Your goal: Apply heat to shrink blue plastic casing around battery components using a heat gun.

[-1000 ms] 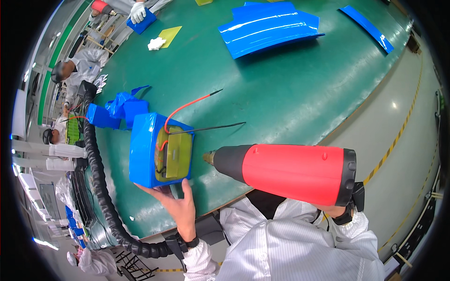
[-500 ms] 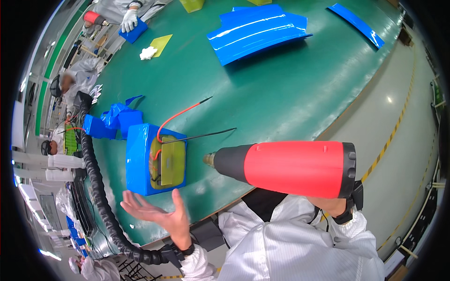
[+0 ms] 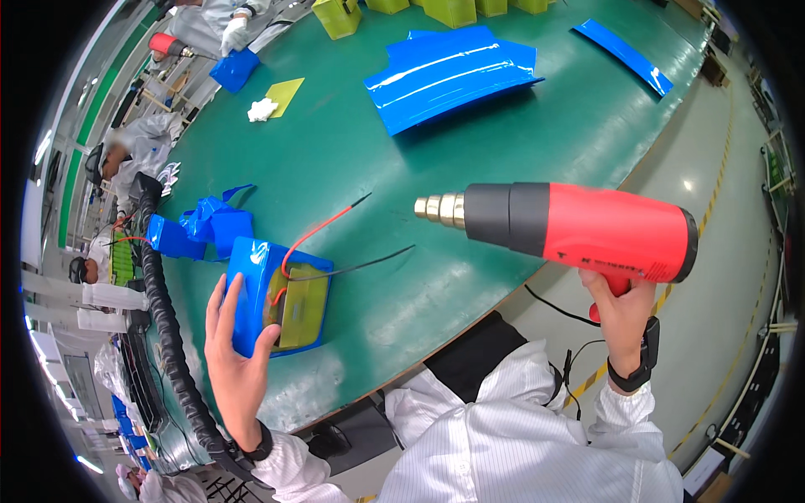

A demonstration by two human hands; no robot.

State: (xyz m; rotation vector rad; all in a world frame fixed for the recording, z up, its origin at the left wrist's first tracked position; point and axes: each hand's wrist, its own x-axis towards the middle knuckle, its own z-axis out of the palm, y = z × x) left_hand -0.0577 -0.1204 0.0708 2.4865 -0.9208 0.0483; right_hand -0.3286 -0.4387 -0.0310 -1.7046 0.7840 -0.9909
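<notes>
My right hand (image 3: pixel 622 323) is wrapped round the handle of a red and black heat gun (image 3: pixel 608 226). The gun is raised over the table's near edge, its stepped metal nozzle pointing left. On the table stands a battery pack (image 3: pixel 303 310), yellow-green at its end, with a blue film sleeve (image 3: pixel 256 261) round it. A red wire (image 3: pixel 317 226) and a black wire (image 3: pixel 360 265) stick out from that end towards the right. My left hand (image 3: pixel 239 369), fingers spread, is at the pack's near left side and seems to touch it; the nozzle is well apart from the pack.
Flat blue sleeves (image 3: pixel 461 75) and a narrow blue strip (image 3: pixel 625 57) lie on the green table (image 3: pixel 470 159). Yellow-green packs (image 3: pixel 449 10) line its far edge. Another blue-wrapped pack (image 3: pixel 189 230) and a black ribbed hose (image 3: pixel 163 323) are at left. A co-worker's gloved hand (image 3: pixel 235 35) touches a blue piece.
The heat gun has moved up, right and away from the pack. My left hand has moved from the pack's near end to its left side. The pack has turned slightly.
</notes>
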